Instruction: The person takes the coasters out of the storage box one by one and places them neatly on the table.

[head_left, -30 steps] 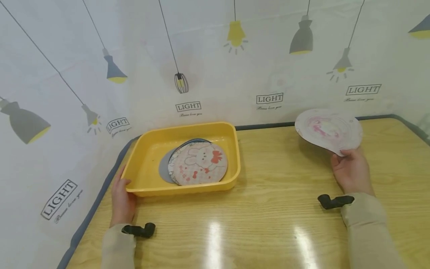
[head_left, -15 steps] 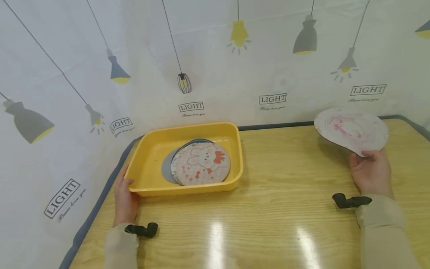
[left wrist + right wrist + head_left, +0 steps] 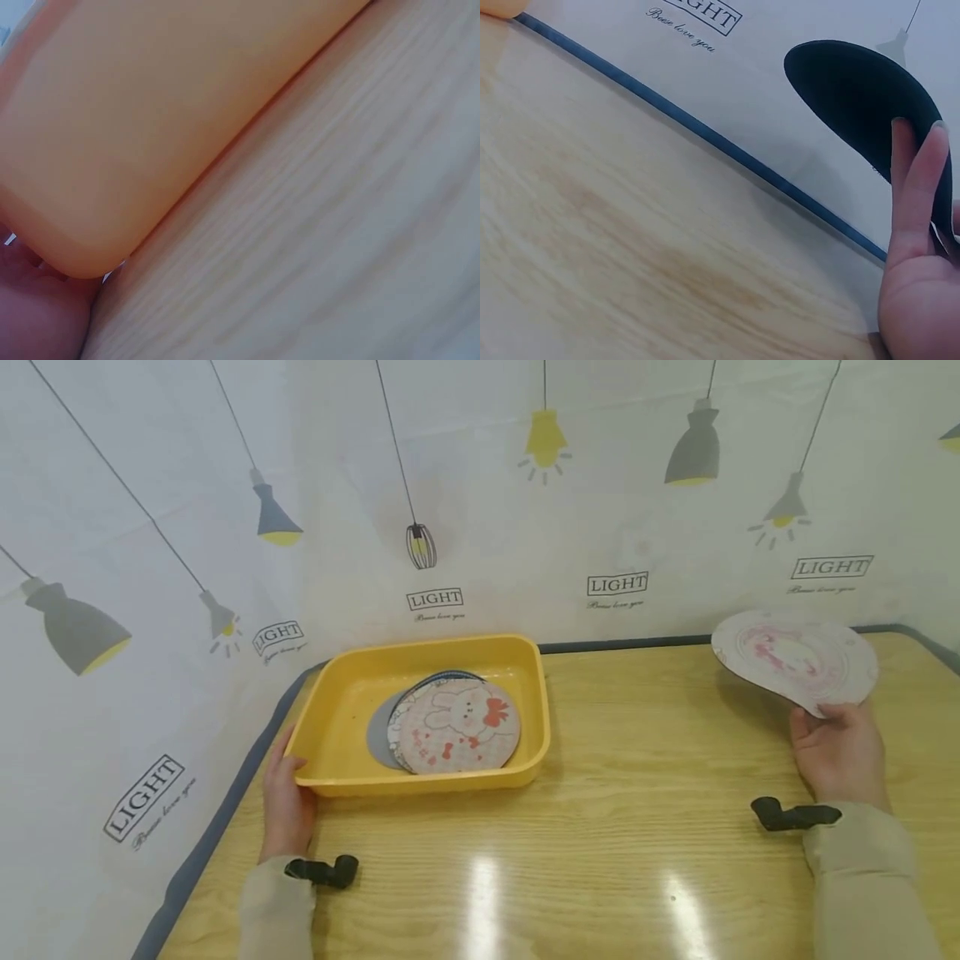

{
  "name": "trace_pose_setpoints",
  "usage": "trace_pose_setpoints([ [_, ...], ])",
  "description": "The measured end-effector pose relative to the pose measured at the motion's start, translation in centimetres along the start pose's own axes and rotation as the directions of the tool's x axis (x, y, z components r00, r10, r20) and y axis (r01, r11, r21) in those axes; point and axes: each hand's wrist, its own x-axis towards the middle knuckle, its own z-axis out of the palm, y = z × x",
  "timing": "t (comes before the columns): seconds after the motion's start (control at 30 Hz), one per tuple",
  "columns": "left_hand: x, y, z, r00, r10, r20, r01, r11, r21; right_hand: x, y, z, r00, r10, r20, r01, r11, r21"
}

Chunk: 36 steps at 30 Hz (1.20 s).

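- Far left: the person's left hand holds the near-left corner of a yellow tray. If this hold tugged or lifted, the tray could, I judge, slide or tip. The thumb reaches over the rim and the other fingers lie along the outside, so the corner is pinched between them; some fingertips are hidden.
- Left of centre: the tray sits on a wood-grain surface, near a wall printed with hanging lamps. Inside, toward its right half, a round mat with a rabbit and red bows tops a loose pile, with a grey mat peeking out on its left. A jolt could spread this uneven pile, as nothing seems to fasten it. Neither hand touches it.
- Right: a pale mat with pink markings is held raised and tilted, well apart from the tray. Pinched at one edge only, it could droop further or slip, since it looks thin and already bends.
- Far right: the right hand pinches that mat's near edge, thumb on top. In the right wrist view, two fingers stretch along the dark underside; most of the mat extends beyond them, unsupported.
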Motion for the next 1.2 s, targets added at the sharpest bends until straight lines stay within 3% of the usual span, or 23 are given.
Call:
trace_pose_setpoints([
  [0.37,0.2,-0.2,0.2,1.0,-0.003,0.005,0.003,1.0,0.002,0.2,-1.0,-1.0,0.996,0.082,0.027,-0.083,0.996,0.042],
  [0.7,-0.1,-0.1,0.0,1.0,-0.002,0.024,0.002,1.0,0.009,0.5,-0.6,-0.7,0.987,0.11,0.119,-0.102,0.992,-0.075],
  [1.0,-0.5,0.1,-0.1,1.0,-0.021,0.02,0.021,1.0,0.012,0.1,-0.9,-0.4,0.993,0.096,0.063,-0.088,0.989,-0.115],
  [1.2,-0.3,0.1,0.0,1.0,-0.015,0.024,0.015,1.0,0.005,0.1,-1.3,-0.1,0.996,0.067,0.066,-0.056,0.986,-0.154],
])
